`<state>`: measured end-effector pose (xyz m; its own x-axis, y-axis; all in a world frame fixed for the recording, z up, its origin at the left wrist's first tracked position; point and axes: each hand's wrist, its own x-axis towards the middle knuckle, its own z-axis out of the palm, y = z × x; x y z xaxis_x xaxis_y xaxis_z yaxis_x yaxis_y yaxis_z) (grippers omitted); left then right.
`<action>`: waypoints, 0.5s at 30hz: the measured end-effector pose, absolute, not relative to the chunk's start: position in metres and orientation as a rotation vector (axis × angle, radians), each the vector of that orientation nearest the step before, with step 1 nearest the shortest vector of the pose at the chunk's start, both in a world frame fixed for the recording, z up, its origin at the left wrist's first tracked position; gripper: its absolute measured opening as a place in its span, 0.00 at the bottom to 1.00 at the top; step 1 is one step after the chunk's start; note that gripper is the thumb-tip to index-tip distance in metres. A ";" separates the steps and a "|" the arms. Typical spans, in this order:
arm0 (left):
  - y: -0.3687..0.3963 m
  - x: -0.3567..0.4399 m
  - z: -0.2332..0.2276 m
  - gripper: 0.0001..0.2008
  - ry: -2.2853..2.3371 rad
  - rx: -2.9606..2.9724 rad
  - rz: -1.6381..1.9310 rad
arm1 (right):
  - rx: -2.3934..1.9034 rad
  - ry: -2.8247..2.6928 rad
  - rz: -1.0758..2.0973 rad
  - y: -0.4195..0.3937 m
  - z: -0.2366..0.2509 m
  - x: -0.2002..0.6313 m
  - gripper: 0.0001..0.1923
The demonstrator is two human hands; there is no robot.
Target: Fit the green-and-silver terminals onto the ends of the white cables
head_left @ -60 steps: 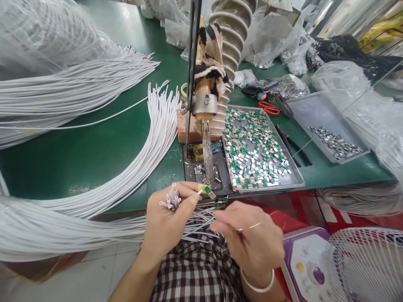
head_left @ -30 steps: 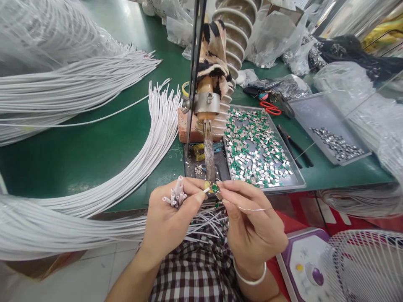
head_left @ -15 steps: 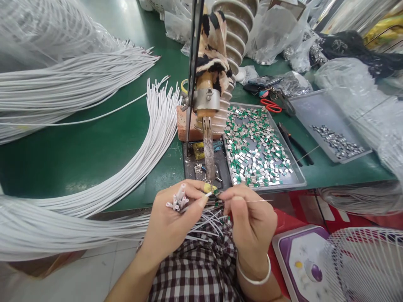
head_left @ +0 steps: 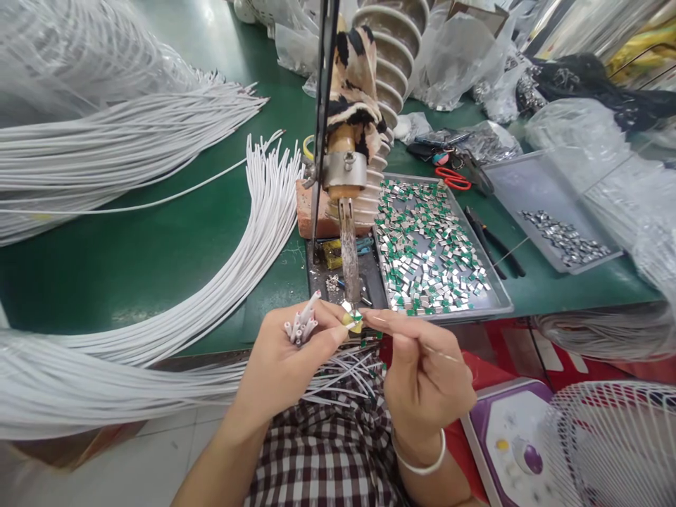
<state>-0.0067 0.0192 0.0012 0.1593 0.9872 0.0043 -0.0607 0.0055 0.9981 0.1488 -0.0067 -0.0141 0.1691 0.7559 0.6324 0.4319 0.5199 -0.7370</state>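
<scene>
My left hand grips a bunch of short white wire ends and pinches one wire tip with a small green and silver part right under the tip of the fixed soldering iron. My right hand holds a thin solder wire whose end points at that same spot. Finished wires with green parts lie in my lap below both hands.
A grey tray of several green and silver parts sits right of the iron. A second tray with metal clips, red scissors and black pliers lie further right. White cable bundles cover the green table's left side. A fan grille stands lower right.
Both hands have risen from my lap to the iron's tip. The right hand brought the solder wire end in to the pinched part.
</scene>
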 end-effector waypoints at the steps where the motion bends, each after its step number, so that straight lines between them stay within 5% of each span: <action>1: 0.020 -0.007 0.002 0.10 1.046 1.235 1.131 | -1.062 -1.468 0.276 -0.006 -0.014 0.148 0.14; 15: 0.020 -0.005 0.007 0.10 1.022 1.160 1.249 | -1.043 -1.585 0.083 -0.002 -0.005 0.144 0.17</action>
<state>-0.0054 0.0195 0.0067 0.0740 0.9962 0.0452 -0.1532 -0.0334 0.9876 0.1441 -0.0020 -0.0051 0.0761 0.6473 0.7584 0.5646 0.5990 -0.5679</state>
